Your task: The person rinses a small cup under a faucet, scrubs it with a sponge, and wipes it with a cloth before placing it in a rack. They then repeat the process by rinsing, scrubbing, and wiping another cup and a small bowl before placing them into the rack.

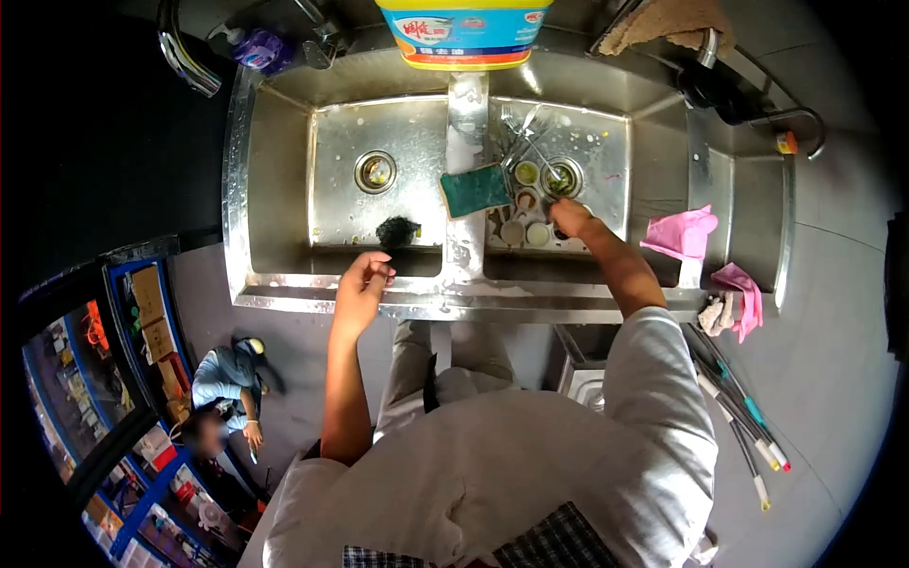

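Over the front edge of the left basin is my left hand (365,284), fingers loosely curled and apart, with nothing visible in it. Just beyond its fingertips a dark scouring pad (396,231) lies in that basin. My right hand (570,218) reaches down into the right basin, fingers bent, beside several small round cups (538,234) and the drain (561,177); whatever its fingertips touch is hidden. Forks and other cutlery (519,133) lie behind the cups. A green sponge (475,191) rests on the divider (464,241) between the basins.
A yellow and blue tub (464,38) stands behind the divider. Faucets and a purple bottle (263,50) are at the back left. Pink gloves (682,233) hang at the right, below a brown towel (668,24). Another person (222,383) is at the lower left.
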`<state>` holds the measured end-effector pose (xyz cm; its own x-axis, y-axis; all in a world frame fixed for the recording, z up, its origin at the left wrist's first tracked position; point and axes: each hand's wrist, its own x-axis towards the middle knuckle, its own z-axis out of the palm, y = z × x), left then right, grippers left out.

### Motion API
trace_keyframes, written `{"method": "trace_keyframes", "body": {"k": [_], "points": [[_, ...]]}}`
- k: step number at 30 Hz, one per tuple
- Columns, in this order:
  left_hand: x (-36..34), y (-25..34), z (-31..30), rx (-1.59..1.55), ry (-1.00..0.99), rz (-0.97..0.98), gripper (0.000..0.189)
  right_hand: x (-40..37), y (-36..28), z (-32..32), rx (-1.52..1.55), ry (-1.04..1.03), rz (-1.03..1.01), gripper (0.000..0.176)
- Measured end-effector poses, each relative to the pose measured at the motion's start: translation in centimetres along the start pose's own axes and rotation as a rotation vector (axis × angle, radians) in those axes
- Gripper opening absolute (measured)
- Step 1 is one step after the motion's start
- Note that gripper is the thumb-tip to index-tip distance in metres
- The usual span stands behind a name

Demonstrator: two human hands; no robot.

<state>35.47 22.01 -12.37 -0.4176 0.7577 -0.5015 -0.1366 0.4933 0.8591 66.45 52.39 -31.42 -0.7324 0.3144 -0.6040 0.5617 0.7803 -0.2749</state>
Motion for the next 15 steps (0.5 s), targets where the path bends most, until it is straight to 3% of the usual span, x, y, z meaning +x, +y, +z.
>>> {"method": "trace_keyframes", "body": {"k": [2,6,7,10,15], "points": [[0.3,0.0,1.3,0.012,-0.054,0.070,0.021,0.5,2.5,3.4,0.137,0.079,-0.044,0.021],[0.4,1.5,3.4,0.115,-0.188,0.110,0.022,-3.1,2.1,1.4,0.525,0.242,-0.117,0.023],[0.3,2.1,4.0,0.123,-0.223,0.129,0.024,-4.3,1.4,0.1,0.689,0.164,-0.002,0.014],[0.3,3.4,5.6,0.098,-0.334,0.168,0.024,-8.5,-0.2,-5.1,1.042,0.201,0.006,0.011],[-0.9,9.3,8.5,-0.124,-0.491,0.097,0.029,-17.1,-8.2,-16.5,1.071,0.412,-0.072,0.007]]}}
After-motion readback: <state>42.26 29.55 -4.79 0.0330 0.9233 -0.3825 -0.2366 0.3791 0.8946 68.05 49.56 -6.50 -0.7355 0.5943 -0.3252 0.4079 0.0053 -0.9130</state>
